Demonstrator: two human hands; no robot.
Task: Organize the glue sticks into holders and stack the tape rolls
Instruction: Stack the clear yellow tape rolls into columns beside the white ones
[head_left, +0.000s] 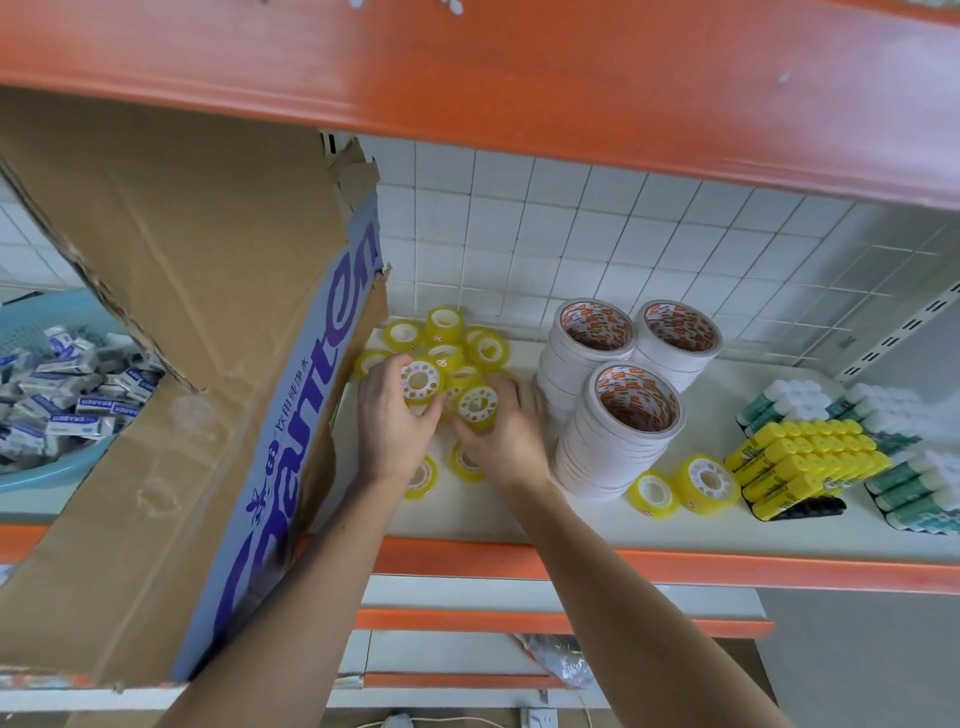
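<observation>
- left hand (392, 421) grips one small yellow tape roll (422, 383), right hand (501, 434) grips another (477, 406).
- risk — the loose heap of rolls (452, 343) behind could scatter or roll off the shelf (623, 564) if nudged.

Bare forearms, no sleeves; left hand (390, 415), right hand (506, 431) ungloved.

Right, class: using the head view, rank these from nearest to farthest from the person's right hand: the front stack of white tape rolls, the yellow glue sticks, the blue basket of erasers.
1. Front stack of white tape rolls, just right of the right hand.
2. Yellow glue sticks, further right on the shelf.
3. Blue basket, far left, beyond the cardboard box.
</observation>
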